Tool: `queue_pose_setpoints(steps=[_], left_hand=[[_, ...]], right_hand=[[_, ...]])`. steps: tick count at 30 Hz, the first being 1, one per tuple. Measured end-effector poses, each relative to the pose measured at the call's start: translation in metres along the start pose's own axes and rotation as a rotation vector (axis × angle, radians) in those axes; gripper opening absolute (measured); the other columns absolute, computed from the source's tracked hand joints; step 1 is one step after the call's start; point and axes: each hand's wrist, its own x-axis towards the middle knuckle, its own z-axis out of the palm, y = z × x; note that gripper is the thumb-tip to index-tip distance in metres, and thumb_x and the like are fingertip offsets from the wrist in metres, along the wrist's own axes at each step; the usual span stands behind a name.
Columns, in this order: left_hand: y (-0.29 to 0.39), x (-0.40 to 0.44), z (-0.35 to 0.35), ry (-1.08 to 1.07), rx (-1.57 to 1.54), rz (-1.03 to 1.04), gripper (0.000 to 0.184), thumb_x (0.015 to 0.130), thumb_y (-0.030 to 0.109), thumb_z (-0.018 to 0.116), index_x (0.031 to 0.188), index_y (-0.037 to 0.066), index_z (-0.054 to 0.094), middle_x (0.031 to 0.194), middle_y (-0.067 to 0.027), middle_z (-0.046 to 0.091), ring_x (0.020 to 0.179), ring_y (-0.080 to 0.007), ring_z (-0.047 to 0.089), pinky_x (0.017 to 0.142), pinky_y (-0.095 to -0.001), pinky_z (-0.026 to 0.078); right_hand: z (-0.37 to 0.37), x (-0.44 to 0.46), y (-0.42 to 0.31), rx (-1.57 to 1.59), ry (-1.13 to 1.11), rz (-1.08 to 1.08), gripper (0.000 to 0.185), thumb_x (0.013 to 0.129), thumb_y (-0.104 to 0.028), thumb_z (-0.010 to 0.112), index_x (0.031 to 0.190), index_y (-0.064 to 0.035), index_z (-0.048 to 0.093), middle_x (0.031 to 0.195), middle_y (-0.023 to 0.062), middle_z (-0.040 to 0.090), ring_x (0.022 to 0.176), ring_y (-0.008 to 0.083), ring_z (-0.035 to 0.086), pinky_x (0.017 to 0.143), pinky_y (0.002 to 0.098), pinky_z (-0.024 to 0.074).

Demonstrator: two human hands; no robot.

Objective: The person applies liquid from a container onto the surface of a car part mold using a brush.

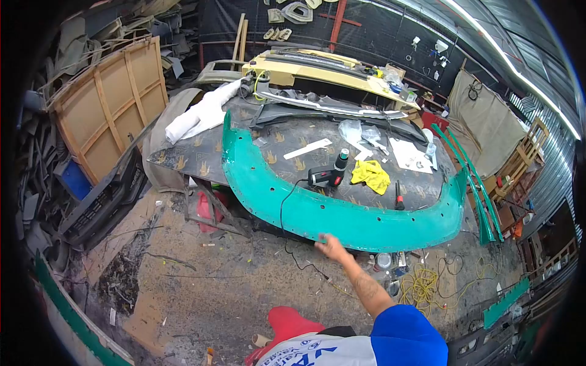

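A long curved teal-green bumper lip point(348, 222) with a row of small holes lies along the front of the dark work table point(256, 131). My right hand point(331, 247) is at its front edge, left of the middle, with the fingers closed about the rim; part of the grip is hidden. My left hand is out of view. Behind the lip a black heat gun point(329, 175) stands nozzle up, and its cord runs over the lip to the floor. Close to it are a yellow cloth point(371, 177) and a tool with a red and black handle point(399, 196).
Dark trim parts point(329, 113) and a white roll point(204, 113) lie farther back on the table. On the floor are a coiled yellow cord point(421, 287) and a can point(383, 261). Green strips point(476, 183) stand at right, a wooden-framed panel point(113, 100) at left.
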Motion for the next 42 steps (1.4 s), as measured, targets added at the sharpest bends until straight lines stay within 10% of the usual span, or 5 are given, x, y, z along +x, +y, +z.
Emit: queue_pose_setpoints(steps=[8, 19, 28, 30, 42], left_hand=[[0.058, 0.052, 0.006, 0.055, -0.31, 0.029, 0.03, 0.089, 0.017, 0.054, 0.066, -0.002, 0.06, 0.054, -0.0042, 0.053, 0.046, -0.0114, 0.049, 0.043, -0.0302, 0.037], [0.07, -0.08, 0.073, 0.717, -0.506, -0.614, 0.021, 0.092, 0.012, 0.044, 0.091, -0.005, 0.057, 0.058, -0.0161, 0.064, 0.046, -0.0228, 0.063, 0.045, -0.0354, 0.05], [0.015, -0.187, 0.24, 0.594, 0.258, -0.939, 0.023, 0.089, 0.019, 0.054, 0.084, -0.002, 0.062, 0.073, -0.0224, 0.065, 0.068, -0.0345, 0.068, 0.055, -0.0437, 0.053], [0.022, -0.189, 0.245, 0.999, -1.086, -1.452, 0.019, 0.093, 0.015, 0.051, 0.092, -0.003, 0.056, 0.065, -0.0193, 0.063, 0.052, -0.0343, 0.066, 0.042, -0.0438, 0.051], [0.053, -0.162, 0.16, 1.759, -1.076, -1.223, 0.013, 0.099, 0.014, 0.045, 0.098, 0.002, 0.042, 0.062, -0.0132, 0.059, 0.047, -0.024, 0.065, 0.034, -0.0324, 0.046]], right_hand=[[-0.006, 0.14, -0.027, 0.167, 0.233, -0.325, 0.031, 0.088, -0.024, 0.068, 0.107, 0.001, 0.065, 0.093, 0.0168, 0.067, 0.078, 0.0201, 0.066, 0.068, 0.0344, 0.0521], [0.267, 0.179, -0.282, 0.348, -1.132, -0.422, 0.028, 0.091, -0.019, 0.065, 0.106, 0.0048, 0.064, 0.083, 0.0087, 0.067, 0.071, 0.0165, 0.067, 0.062, 0.0283, 0.0552], [0.441, 0.016, -0.532, 0.217, -1.835, -0.408, 0.041, 0.094, -0.029, 0.062, 0.112, 0.0081, 0.06, 0.105, 0.0156, 0.067, 0.096, 0.0235, 0.066, 0.081, 0.035, 0.0548], [0.47, -0.036, -0.578, 0.205, -1.939, -0.333, 0.044, 0.094, -0.03, 0.062, 0.116, 0.0076, 0.058, 0.108, 0.0156, 0.066, 0.098, 0.0242, 0.065, 0.084, 0.0365, 0.0536], [0.686, -0.369, -0.781, 0.125, -2.177, 0.006, 0.111, 0.076, -0.052, 0.077, 0.145, 0.0083, 0.015, 0.141, 0.0283, 0.03, 0.123, 0.0374, 0.045, 0.097, 0.0475, 0.0463]])
